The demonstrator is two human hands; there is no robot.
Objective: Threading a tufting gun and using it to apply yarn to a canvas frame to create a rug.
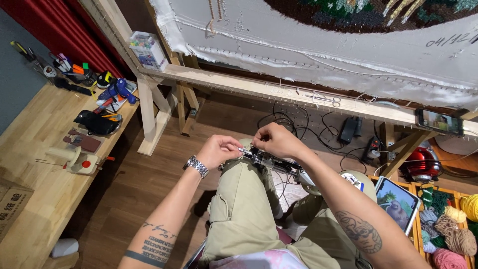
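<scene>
Person is sitting w/ a tufting gun (279,164) lying across the lap, on the khaki trousers (244,209), and both hands are working at its near end. The gun's long axis is running from upper left, at the knees, down to the right toward the person's right thigh, so the front tip is pointing left, straight at the left hand (215,151). That left hand is pinching closed on a thin silvery bit at the tip, probably the needle or a small tool, can't tell which; a metal wristwatch (196,166) is sitting on that wrist. The right hand (275,140) is curling over the top of the gun just behind the tip, fingers clenched down on the body or on something small there; what exactly it's gripping is hidden under the knuckles. Both hands are almost touching, w/ the tip btwn them, so neither is really nearer; left is on the point end, right is on the body side. Rest of the gun is trailing off right, under the right forearm. Ahead, a wooden frame (279,92) is carrying stretched cloth (318,45); scissors (326,99) are lying on its rail. A bench (35,134) w/ tools is standing well apart at left, yarn balls (455,234) at far right.
</scene>
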